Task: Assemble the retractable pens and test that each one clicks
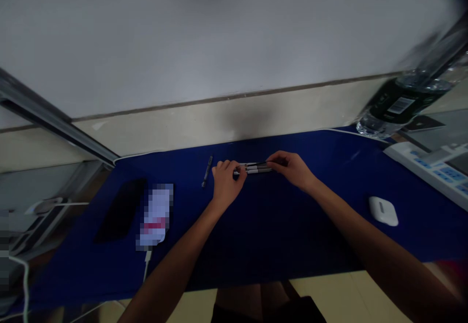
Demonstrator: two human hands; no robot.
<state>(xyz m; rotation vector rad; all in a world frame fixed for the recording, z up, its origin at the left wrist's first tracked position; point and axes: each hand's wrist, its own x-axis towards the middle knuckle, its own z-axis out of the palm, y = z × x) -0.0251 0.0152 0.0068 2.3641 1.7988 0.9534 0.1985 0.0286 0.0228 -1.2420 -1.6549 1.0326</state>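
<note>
Our blue worktop (278, 245) carries a water bottle (402, 104) at the far corner, a phone (120, 210) and an earbud case (383, 211). Our left hand (226, 181) and right hand (290, 169) are close together, clamped on opposite ends of a bundle of pens (256, 168), with a loose pen (207, 171) lying just left of them.

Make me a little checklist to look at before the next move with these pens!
1. Left hand and right hand both on the slim black-and-silver pens: ok.
2. Those pens lying close together, side by side: ok.
3. Loose thin black pen on the dark blue desk mat, apart from the hands: ok.
4. White plastic earbud case away from the right hand: ok.
5. Pen caps all pushed on: cannot tell.
</note>
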